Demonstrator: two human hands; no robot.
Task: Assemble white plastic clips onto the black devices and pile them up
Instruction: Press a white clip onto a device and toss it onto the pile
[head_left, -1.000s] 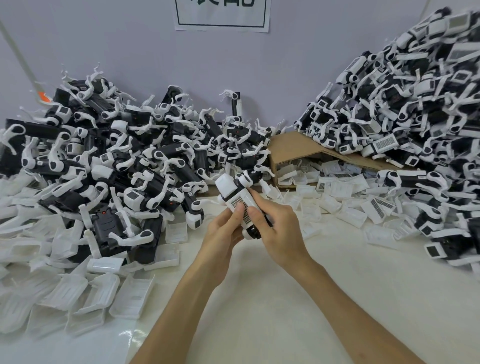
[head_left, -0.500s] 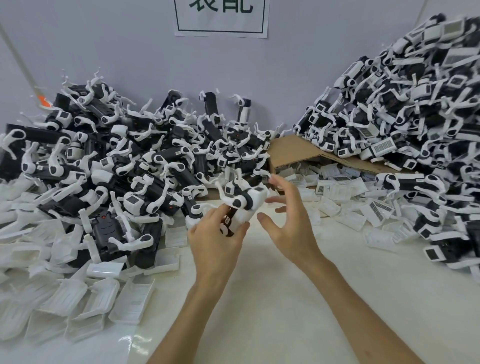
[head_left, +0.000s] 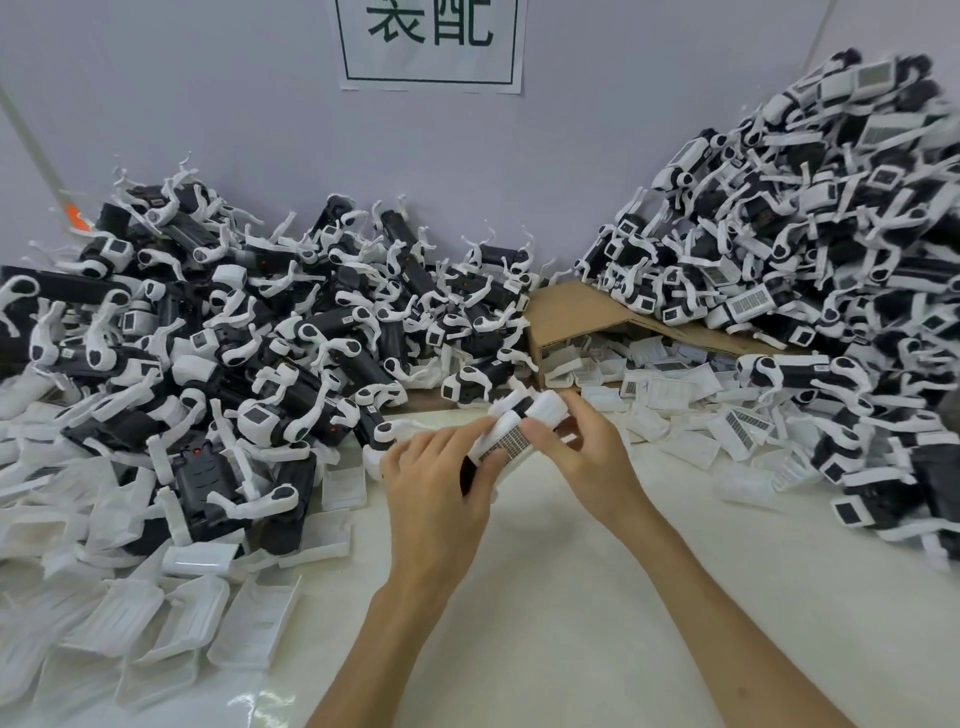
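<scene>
Both hands hold one black device (head_left: 511, 441) with white clip parts and a barcode label, just above the white table (head_left: 545, 597) in the middle of the view. My left hand (head_left: 436, 483) grips its lower end, thumb on the label. My right hand (head_left: 582, 447) grips the upper white end from the right, fingers curled over it. Most of the device's black body is hidden by my fingers.
A big pile of black devices with white clips (head_left: 234, 322) fills the left, with loose white clip covers (head_left: 156, 623) in front of it. A taller pile of devices (head_left: 831, 249) rises at the right. A cardboard box (head_left: 576, 317) with white parts lies between them, against the wall.
The device was in my left hand alone half a second ago, with the right hand spread beside it. Now the right hand has closed on it and the label faces up.
</scene>
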